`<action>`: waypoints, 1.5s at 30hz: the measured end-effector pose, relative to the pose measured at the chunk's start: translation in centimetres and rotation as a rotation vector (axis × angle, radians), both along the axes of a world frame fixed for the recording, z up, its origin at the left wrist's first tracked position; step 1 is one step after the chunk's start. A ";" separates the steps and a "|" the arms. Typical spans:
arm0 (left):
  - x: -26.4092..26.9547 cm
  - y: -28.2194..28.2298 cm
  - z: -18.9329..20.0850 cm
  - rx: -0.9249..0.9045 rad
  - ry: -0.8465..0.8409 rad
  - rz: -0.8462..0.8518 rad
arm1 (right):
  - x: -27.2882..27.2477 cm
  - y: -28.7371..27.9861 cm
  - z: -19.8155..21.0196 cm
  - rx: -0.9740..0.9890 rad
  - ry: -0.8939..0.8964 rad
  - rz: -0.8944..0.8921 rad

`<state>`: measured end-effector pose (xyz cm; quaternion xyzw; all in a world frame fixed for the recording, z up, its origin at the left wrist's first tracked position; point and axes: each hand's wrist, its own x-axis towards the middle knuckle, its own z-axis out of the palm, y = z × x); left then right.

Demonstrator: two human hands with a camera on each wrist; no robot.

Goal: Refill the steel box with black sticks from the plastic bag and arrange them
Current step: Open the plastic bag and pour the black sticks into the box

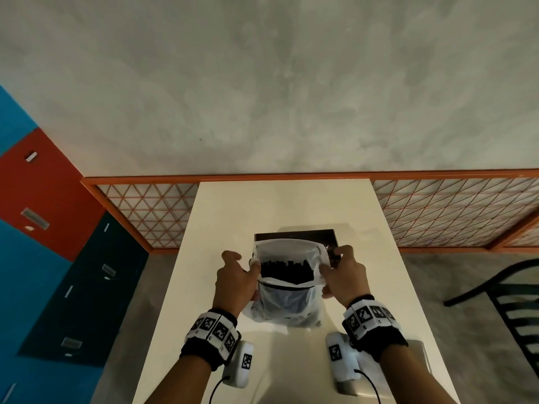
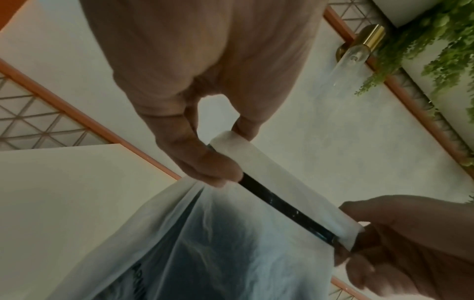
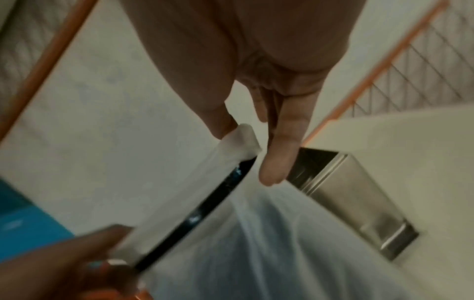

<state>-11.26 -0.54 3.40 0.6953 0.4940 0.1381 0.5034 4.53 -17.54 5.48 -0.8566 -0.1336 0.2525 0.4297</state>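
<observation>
Just before the steel box, both hands pinch the plastic bag mouth wide; a slipped rim could dump the black sticks.

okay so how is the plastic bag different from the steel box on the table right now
The plastic bag is soft, wrinkled and see-through; the steel box is rigid, shiny and opaque. The bag is pinched at its mouth by the left hand and the right hand; neither hand grips the box, which sits behind it. Black sticks show inside the bag; the box's contents cannot be made out. Both rest on the table.
</observation>
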 end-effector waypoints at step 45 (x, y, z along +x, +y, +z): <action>0.3 -0.3 -3.1 0.274 -0.115 -0.028 | -0.5 2.4 -4.4 0.066 -0.440 0.177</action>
